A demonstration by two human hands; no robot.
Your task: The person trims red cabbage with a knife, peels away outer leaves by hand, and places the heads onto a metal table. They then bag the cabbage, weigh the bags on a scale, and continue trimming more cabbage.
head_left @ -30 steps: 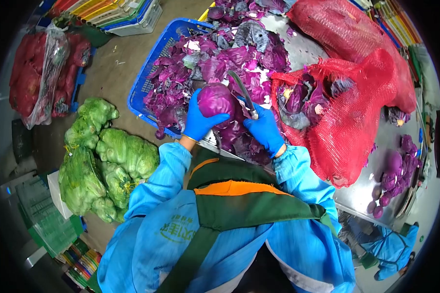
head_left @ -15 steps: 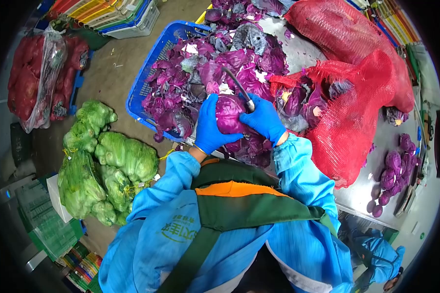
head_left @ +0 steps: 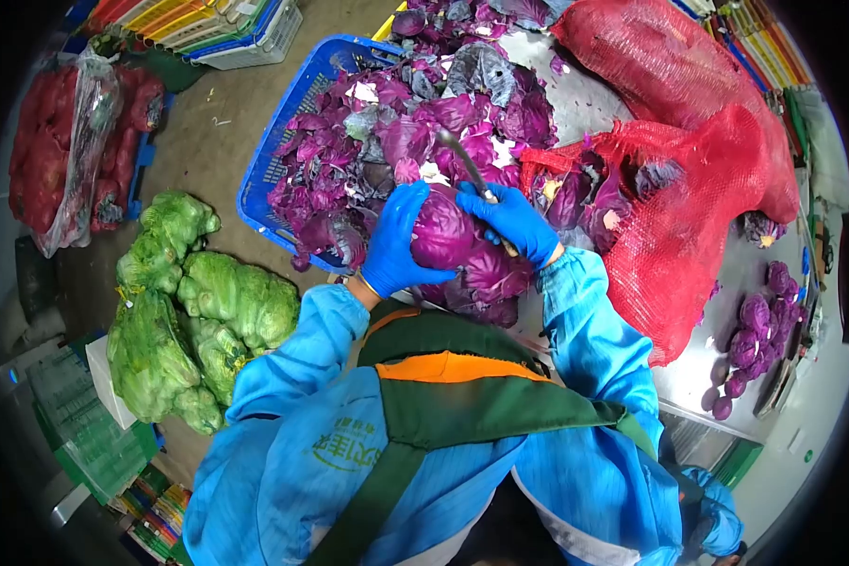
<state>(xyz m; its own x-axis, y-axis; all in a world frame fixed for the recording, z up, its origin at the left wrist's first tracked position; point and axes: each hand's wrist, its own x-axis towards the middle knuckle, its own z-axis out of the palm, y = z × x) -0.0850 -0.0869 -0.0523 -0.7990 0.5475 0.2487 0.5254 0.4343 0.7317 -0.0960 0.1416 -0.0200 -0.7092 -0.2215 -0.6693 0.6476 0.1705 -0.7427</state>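
A round purple cabbage (head_left: 442,227) rests in my left hand (head_left: 393,247), whose blue-gloved fingers wrap round its left side and underside. My right hand (head_left: 516,223), also gloved in blue, is closed round the handle of a curved knife (head_left: 469,162) just right of the cabbage. The blade points up and to the left. Beyond both hands, a blue basket (head_left: 255,179) is heaped with loose purple leaves (head_left: 330,174). More leaves and cabbage lie just below the held cabbage.
Red mesh sacks (head_left: 674,241) of cabbage lie on the metal table (head_left: 670,382) at right, with small purple cabbages (head_left: 755,330) beyond. Bagged green vegetables (head_left: 241,297) lie at left, near red sacks (head_left: 42,151). Another person in blue (head_left: 717,514) is at lower right.
The right hand has moved slightly right, away from the cabbage, and its knife has tilted. The left hand has shifted a little left. The other person has moved lower in view.
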